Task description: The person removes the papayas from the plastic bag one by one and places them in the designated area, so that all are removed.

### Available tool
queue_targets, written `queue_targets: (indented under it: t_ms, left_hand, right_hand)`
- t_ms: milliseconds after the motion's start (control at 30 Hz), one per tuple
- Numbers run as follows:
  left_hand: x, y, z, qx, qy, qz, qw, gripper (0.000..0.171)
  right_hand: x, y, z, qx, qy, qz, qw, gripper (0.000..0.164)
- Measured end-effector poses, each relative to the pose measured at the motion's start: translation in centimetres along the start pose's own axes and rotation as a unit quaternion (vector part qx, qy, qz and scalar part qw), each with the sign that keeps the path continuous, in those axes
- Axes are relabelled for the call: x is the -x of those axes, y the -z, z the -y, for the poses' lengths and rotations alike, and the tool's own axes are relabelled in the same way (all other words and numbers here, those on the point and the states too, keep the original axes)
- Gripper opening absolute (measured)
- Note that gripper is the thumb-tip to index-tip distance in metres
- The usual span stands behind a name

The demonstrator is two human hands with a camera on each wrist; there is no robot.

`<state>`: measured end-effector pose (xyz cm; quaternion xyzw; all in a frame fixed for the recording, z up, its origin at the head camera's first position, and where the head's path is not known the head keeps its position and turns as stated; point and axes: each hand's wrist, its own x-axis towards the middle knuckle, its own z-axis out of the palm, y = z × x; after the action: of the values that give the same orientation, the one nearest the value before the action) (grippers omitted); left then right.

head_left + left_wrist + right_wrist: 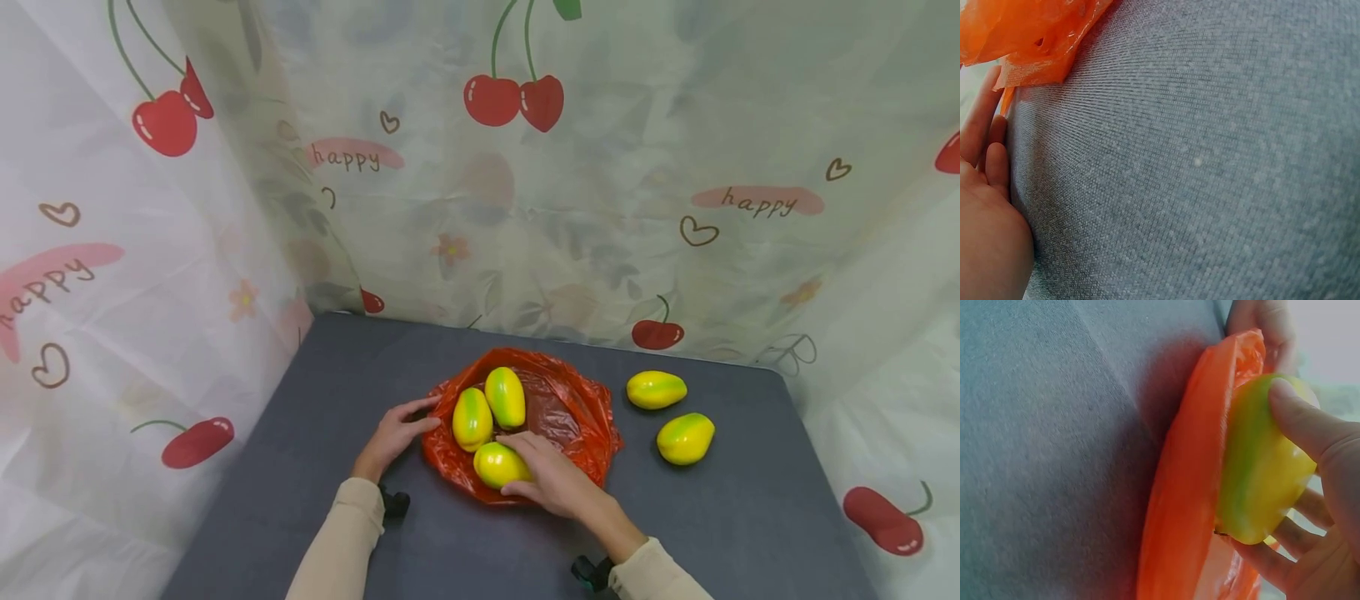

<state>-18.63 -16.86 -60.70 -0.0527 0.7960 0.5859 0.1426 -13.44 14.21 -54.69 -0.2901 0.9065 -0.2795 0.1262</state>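
A red plastic bag (592, 450) lies spread open on the table with its rim turned outward. Inside it, two yellow-green papayas (472, 419) (506, 397) rest side by side toward the left. My right hand (551, 477) grips a third papaya (501, 465) at the bag's near side, thumb on one face and fingers round the other, as the right wrist view shows. That papaya (1263, 462) sits just inside the bag's rim. At the bag's left edge, my left hand (397, 435) touches the plastic with extended fingers (986, 112).
Two more papayas (656, 390) (686, 439) lie on the dark grey table (720, 533), right of the bag. A printed curtain (570, 242) with cherries hangs behind the table and along both sides.
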Motion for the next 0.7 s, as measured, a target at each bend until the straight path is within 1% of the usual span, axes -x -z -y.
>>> queue_targets:
  t_ms: [267, 467, 700]
  left_hand:
    - [-0.2, -0.1, 0.3, -0.007, 0.003, 0.001, 1.0, 0.05]
    - [0.0, 0.0, 0.1, 0.003, -0.002, 0.004, 1.0, 0.049]
    - [0.1, 0.1, -0.2, 0.004, -0.001, 0.007, 1.0, 0.048]
  right_hand:
    - [0.6, 1.2, -0.3, 0.003, -0.009, -0.037, 0.999, 0.071]
    - [0.7, 2.4, -0.5, 0.012, -0.015, -0.066, 0.998, 0.073]
    - [1.0, 3.7, -1.2, 0.017, -0.036, -0.089, 0.995, 0.075]
